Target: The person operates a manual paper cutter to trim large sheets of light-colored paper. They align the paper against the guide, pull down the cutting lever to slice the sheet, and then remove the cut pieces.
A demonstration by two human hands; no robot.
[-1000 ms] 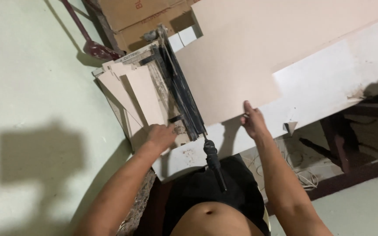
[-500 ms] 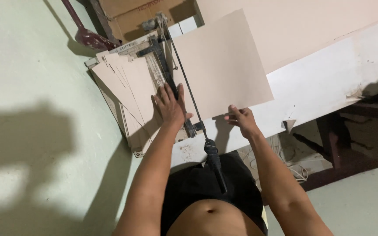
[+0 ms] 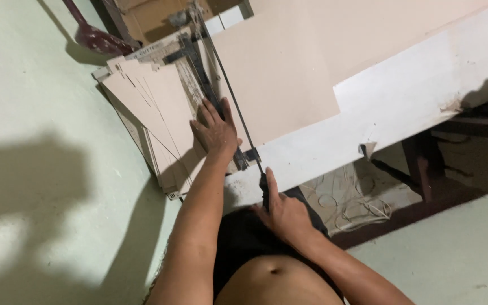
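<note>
I see a paper cutter [image 3: 199, 73] lying on a white table [image 3: 425, 90], with a large sheet of tan card [image 3: 278, 79] laid across it to the right of the long black blade arm [image 3: 230, 96]. My left hand [image 3: 214, 129] presses flat, fingers spread, on the card and the clamp bar just left of that blade arm, near the edge of the table closest to me. My right hand [image 3: 283, 213] is lower, below the table edge, closed around the dark handle [image 3: 264, 189] at the near end of the blade arm; only the top of the handle shows above my fingers, the rest is hidden inside the grip. The two hands are apart, one on the sheet and one on the handle. To the left of the cutter a fanned stack of cut tan cards [image 3: 153, 124] hangs over the table's edge, covering most of the cutter's base. The far end of the cutter is cut off by the top of the picture, where a dark red curved object [image 3: 94, 36] is only partly seen and hard to identify. Under the table lies a tangle of pale strips [image 3: 348, 197] beside a dark wooden frame [image 3: 425, 181], dim in shadow. A pale green floor [image 3: 35, 113] fills the left side.
</note>
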